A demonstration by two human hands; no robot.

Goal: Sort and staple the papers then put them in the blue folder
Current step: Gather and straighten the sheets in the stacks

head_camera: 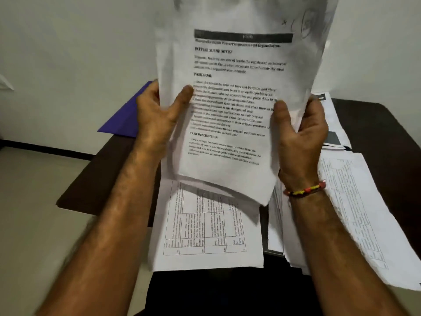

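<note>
1. The person held a sheaf of printed papers (230,106) upright above the dark table (95,179), toward twelve o'clock, with the front page facing them.
2. The left hand (157,117) gripped the sheaf's left edge, thumb pressed across the front page and fingers curled out of sight behind.
3. The right hand (300,131) gripped the right edge the same way, thumb on the print, with a beaded bracelet (305,190) at the wrist.
4. A sheet with a printed table (205,226) lay flat on the table at six o'clock, just under the sheaf's lower edge.
5. A loose spread of more sheets (355,208) covered the table from three to five o'clock, overlapping one another.
6. The blue folder (125,117) lay at ten o'clock behind the left hand, partly hidden by it.
7. I could see no stapler anywhere.
8. The sheaf looked light and floppy, its top corners bowing, so I judged it wanted holding at both side edges, as it was.
9. The pages seemed slippery against each other and likely to fan or crease unless tapped square on the table before stapling at a corner.
</note>
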